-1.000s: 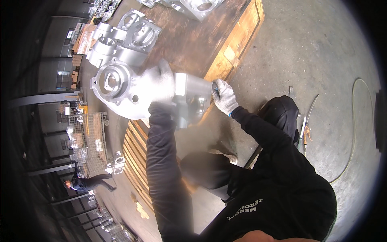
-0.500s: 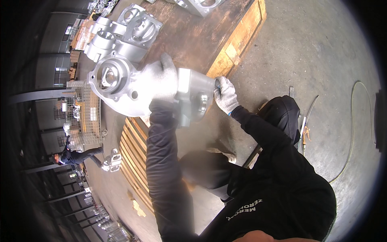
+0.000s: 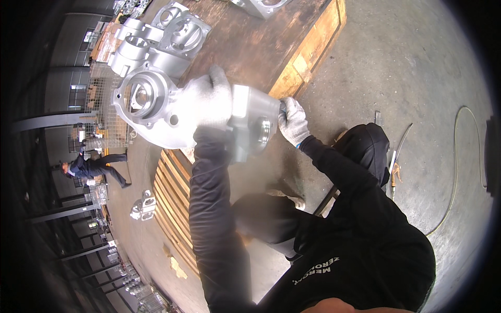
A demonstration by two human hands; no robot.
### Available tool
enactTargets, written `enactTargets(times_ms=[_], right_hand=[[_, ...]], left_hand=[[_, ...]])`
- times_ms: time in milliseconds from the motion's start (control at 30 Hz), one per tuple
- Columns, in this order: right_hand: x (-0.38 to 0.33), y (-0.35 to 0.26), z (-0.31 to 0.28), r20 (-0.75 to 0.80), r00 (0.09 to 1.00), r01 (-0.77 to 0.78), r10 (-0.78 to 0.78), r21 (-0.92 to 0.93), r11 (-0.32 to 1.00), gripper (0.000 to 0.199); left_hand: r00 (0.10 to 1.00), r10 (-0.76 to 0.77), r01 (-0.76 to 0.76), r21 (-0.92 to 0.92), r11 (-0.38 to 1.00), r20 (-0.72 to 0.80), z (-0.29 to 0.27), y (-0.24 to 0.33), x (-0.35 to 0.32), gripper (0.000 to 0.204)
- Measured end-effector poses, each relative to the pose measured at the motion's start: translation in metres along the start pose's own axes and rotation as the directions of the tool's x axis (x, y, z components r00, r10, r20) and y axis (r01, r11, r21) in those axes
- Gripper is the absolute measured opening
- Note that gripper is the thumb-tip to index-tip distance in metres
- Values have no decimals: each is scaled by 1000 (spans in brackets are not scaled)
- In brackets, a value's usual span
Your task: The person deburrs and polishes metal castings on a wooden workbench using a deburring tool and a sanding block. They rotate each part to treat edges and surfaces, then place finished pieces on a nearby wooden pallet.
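A large silver metal casting (image 3: 250,107) with a round flanged bore at its left end lies across the near end of a wooden crate top. My left hand (image 3: 211,101), in a pale knitted glove, is laid over the casting's middle and grips it; glare washes out its fingers. At the casting's right edge, my right hand (image 3: 294,121), gloved too, is closed with its fingertips curled against the rim. Whether those fingertips hold anything small cannot be made out.
More silver castings (image 3: 180,34) stand beyond on the wooden crate (image 3: 245,47). A slatted wooden pallet (image 3: 175,201) lies at the left, with a smaller casting (image 3: 143,205) on the floor past it. A hose (image 3: 455,172) runs along the floor at right. Another person (image 3: 96,166) walks far left.
The person in the background has moved away from the small floor casting, up and to the left. My hands and the large casting stay almost the same.
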State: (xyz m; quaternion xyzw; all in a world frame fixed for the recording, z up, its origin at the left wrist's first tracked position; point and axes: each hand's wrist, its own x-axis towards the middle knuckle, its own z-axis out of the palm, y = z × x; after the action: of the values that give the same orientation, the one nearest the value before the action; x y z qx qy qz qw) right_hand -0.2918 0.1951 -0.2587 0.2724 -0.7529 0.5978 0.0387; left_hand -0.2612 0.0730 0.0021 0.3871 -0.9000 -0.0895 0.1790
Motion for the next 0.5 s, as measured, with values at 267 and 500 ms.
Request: enactTargets(times_ms=[267, 500], right_hand=[[-2, 0, -3, 67, 995, -68, 68, 0, 998, 23], [0, -5, -3, 58, 995, -77, 77, 4, 997, 27]], left_hand=[[1000, 21, -20, 23, 1000, -17, -3, 4, -3, 66], [1000, 3, -3, 16, 1000, -19, -6, 8, -5, 68]])
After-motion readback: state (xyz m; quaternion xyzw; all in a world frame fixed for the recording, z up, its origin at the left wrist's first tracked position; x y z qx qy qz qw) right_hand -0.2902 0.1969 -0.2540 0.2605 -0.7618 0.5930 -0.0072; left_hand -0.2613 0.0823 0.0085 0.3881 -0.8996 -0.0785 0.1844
